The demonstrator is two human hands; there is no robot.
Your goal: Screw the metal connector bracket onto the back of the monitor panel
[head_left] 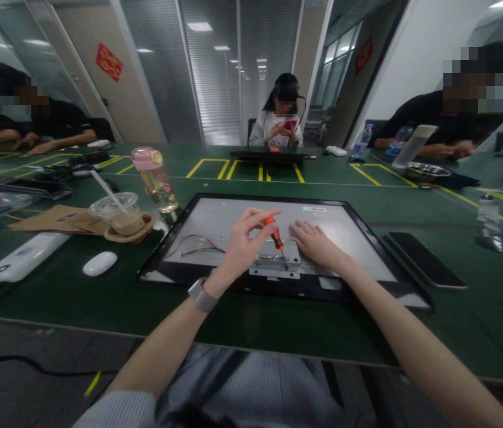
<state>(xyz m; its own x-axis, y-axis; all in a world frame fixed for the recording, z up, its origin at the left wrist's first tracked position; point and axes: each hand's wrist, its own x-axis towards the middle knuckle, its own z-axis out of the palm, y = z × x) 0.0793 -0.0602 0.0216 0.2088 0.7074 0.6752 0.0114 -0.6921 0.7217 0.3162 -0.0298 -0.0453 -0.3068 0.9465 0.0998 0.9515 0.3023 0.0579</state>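
My left hand (247, 241), with a watch at the wrist, grips the orange and black handle of a screwdriver (275, 233) between thumb and fingers. The screwdriver leans a little, its shaft pointing down at a metal bracket (273, 267) near the front edge of a flat display panel (349, 238). Whether the tip sits in a screw is too small to tell. My right hand (316, 242) lies flat on the panel's grey back, just right of the screwdriver, fingers stretched out. Thin loose wires (198, 242) run across the panel left of the bracket.
Left of the panel are a white mouse (100, 264), a white power strip (24, 258), an iced drink cup (120, 211) and a pink-lidded bottle (155, 178). A black phone (424, 260) lies to the right. Other people sit around the green table (100, 309).
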